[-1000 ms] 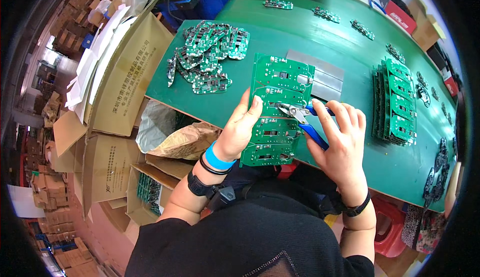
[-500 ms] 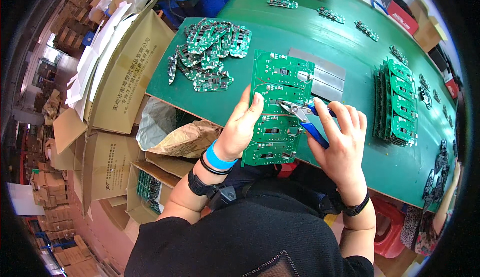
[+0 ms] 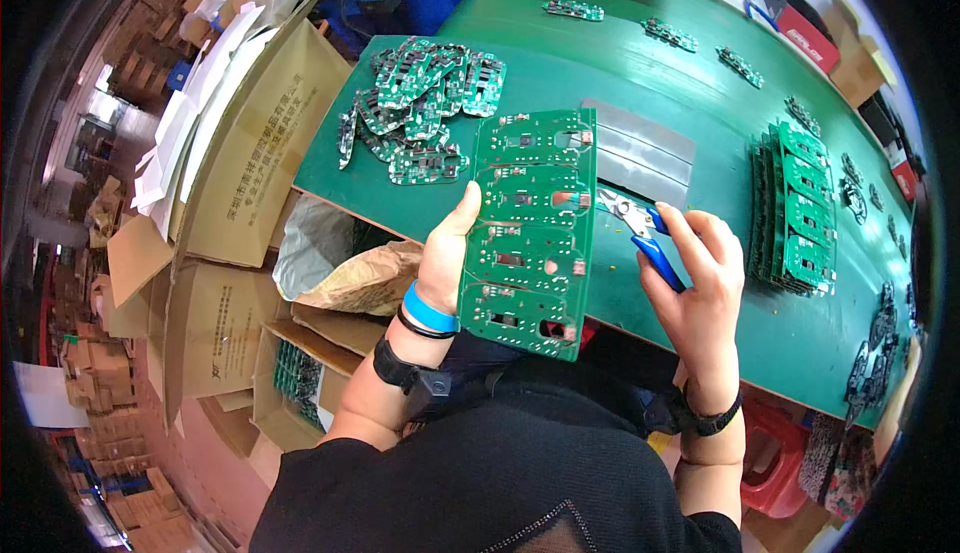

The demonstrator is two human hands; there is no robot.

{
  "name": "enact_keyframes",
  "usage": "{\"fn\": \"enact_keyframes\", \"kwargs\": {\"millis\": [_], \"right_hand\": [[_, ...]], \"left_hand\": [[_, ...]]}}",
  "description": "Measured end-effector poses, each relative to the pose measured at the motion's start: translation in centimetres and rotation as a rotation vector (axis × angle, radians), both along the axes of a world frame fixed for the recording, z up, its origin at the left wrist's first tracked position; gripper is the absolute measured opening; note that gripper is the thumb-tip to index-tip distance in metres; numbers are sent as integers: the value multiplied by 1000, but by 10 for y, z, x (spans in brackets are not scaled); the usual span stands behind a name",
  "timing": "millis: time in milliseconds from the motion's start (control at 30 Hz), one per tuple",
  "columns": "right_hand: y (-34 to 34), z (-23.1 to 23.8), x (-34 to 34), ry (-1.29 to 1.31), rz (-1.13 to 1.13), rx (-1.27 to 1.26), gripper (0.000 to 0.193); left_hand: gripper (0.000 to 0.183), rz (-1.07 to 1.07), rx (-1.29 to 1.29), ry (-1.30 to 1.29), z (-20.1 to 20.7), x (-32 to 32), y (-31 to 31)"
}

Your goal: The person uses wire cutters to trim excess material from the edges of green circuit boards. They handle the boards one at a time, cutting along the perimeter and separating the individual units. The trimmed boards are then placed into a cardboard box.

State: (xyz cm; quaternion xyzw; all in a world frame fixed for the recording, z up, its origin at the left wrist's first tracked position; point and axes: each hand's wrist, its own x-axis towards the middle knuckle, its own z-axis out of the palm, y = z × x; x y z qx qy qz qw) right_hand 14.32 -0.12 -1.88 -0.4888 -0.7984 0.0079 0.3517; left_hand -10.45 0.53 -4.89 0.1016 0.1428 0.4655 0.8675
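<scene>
A green circuit board panel (image 3: 525, 223), made of several joined boards, stands tilted up in front of me. My left hand (image 3: 448, 250) is closed on its left edge, the thumb on the face and the other fingers hidden behind it. To the right of the panel, my right hand (image 3: 703, 288) holds blue-handled side cutters (image 3: 657, 250). Their jaws are spread a little and point at the panel's right edge, apart from it. Behind them a grey flat plate (image 3: 640, 148) lies on the green table (image 3: 640, 73).
A heap of loose circuit boards (image 3: 420, 88) covers the table's left end. At right stands a stack of board panels (image 3: 795, 213). Several single boards (image 3: 668, 35) lie along the far side. Cardboard boxes (image 3: 265, 143) and a brown paper bag (image 3: 365, 278) crowd the left edge.
The panel has turned and shifted a little left and toward me. My right hand has drawn the cutters off the panel, to the right and slightly nearer.
</scene>
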Motion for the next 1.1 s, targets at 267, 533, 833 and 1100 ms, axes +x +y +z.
{"fn": "enact_keyframes", "kwargs": {"millis": [267, 533, 833, 1100], "right_hand": [[1, -6, -4, -30, -29, -44, 48], [-2, -5, 1, -25, -66, -36, 52], [-12, 11, -9, -164, 113, -70, 64], [-12, 10, -17, -230, 118, -55, 66]], "left_hand": [[66, -21, 110, -272, -13, 5, 2], [67, 2, 117, -185, -10, 7, 6], [45, 314, 260, 508, 13, 15, 10], [39, 378, 319, 586, 21, 19, 10]]}}
